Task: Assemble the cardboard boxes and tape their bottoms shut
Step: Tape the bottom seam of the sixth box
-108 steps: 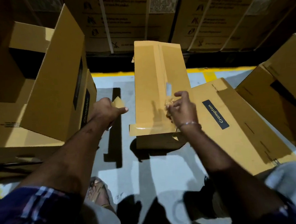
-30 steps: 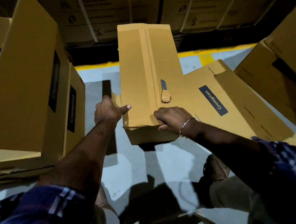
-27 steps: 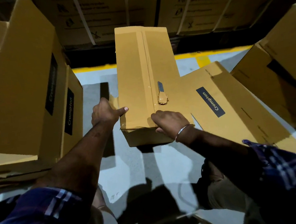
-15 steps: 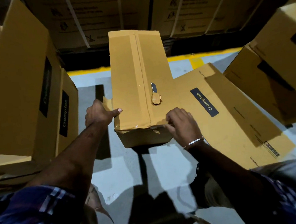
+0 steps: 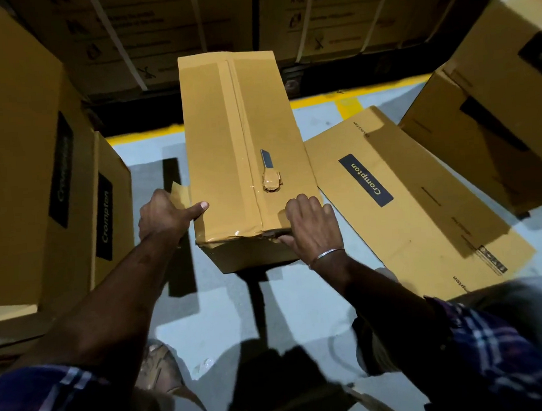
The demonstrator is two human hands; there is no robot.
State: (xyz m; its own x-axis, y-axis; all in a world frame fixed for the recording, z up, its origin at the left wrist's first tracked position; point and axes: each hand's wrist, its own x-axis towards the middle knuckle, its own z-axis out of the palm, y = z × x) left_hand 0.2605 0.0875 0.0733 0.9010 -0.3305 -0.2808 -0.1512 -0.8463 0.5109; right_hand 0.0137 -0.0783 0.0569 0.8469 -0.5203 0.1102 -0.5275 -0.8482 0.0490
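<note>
A long brown cardboard box [image 5: 226, 137] stands bottom-up on the floor in front of me, a strip of brown tape running down its centre seam. A small cutter blade with a tape-wrapped handle [image 5: 269, 173] lies on top of it. My left hand [image 5: 164, 214] grips the box's near left corner, thumb laid on the top face, fingers down the side by a loose flap. My right hand [image 5: 309, 226] lies over the near right corner, fingers on top and thumb against the end face, where the tape end folds over.
A flattened Crompton box [image 5: 424, 214] lies on the grey floor to the right. Assembled boxes stand at the left [image 5: 36, 164] and at the right [image 5: 496, 93]. Stacked cartons [image 5: 186, 25] line the back behind a yellow floor line [image 5: 351, 95].
My right hand slid from the middle of the box's near edge to its right corner, having set the cutter down on the box earlier. My left hand stayed at the left corner.
</note>
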